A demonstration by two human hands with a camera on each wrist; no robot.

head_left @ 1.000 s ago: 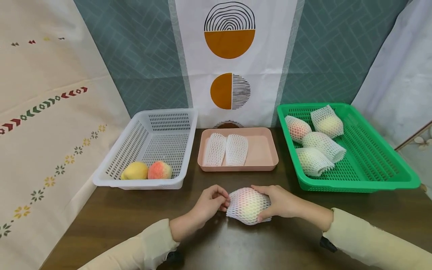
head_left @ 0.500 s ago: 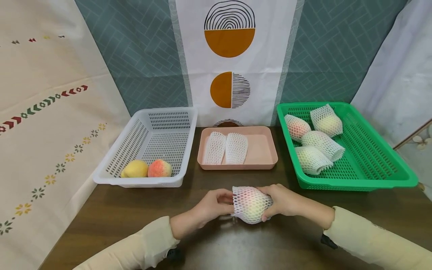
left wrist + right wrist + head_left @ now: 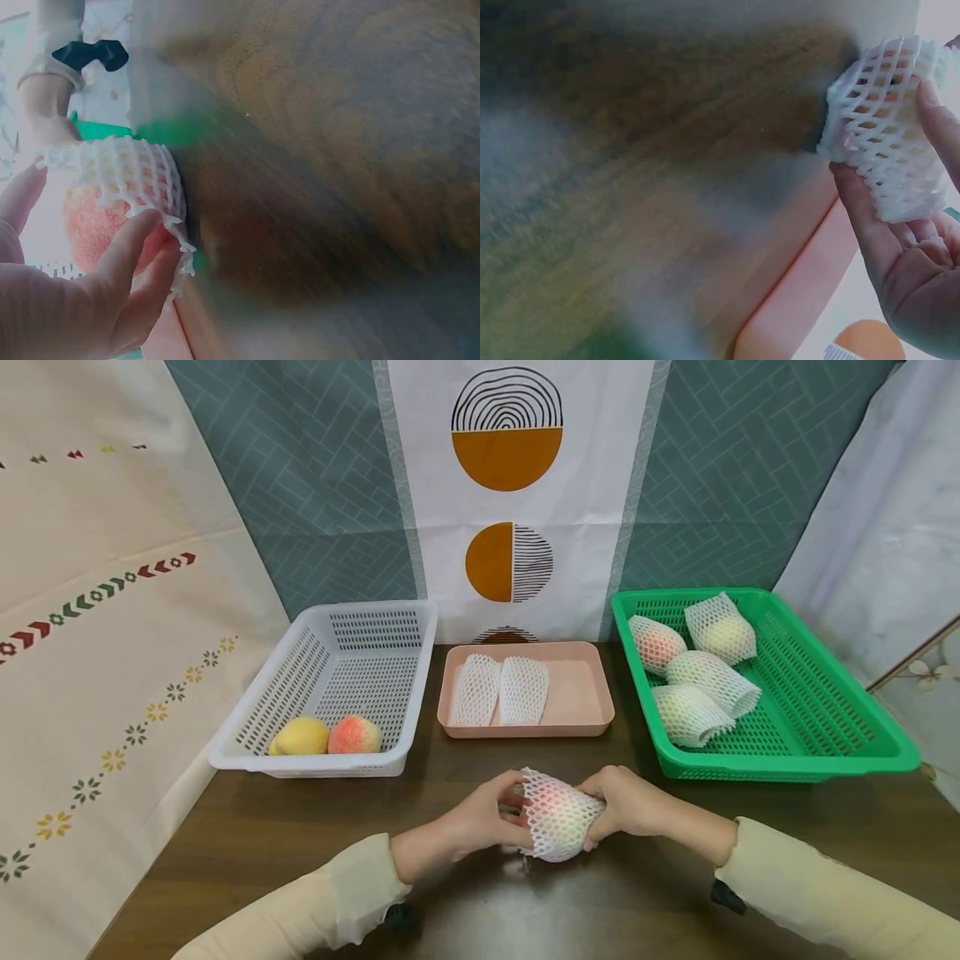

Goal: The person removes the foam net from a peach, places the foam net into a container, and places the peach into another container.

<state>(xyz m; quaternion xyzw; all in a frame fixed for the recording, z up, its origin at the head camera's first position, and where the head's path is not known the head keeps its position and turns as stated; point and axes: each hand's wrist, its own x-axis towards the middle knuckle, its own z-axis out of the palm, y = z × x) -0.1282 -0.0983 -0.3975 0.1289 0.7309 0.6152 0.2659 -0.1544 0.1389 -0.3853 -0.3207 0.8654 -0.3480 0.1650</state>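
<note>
A red and yellow peach sits inside a white foam fruit net low over the table's middle. From the right, my right hand holds the netted peach, thumb on one side and fingers on the other. On the left, my left hand grips the net's open rim, thumb and fingers spread apart at its edge. Red peach skin shows through the mouth of the net in the left wrist view. The net's closer end lies against my right palm and is partly hidden in the head view.
A white basket at left holds a yellow fruit and a peach. Behind my hands, a pink tray bears two flat foam nets. The green basket at right contains several netted fruits.
My left hand has shifted right, its fingers moving from the net's tip to its widened mouth. The net's left end now stands more open around the peach. My right hand keeps its hold.
</note>
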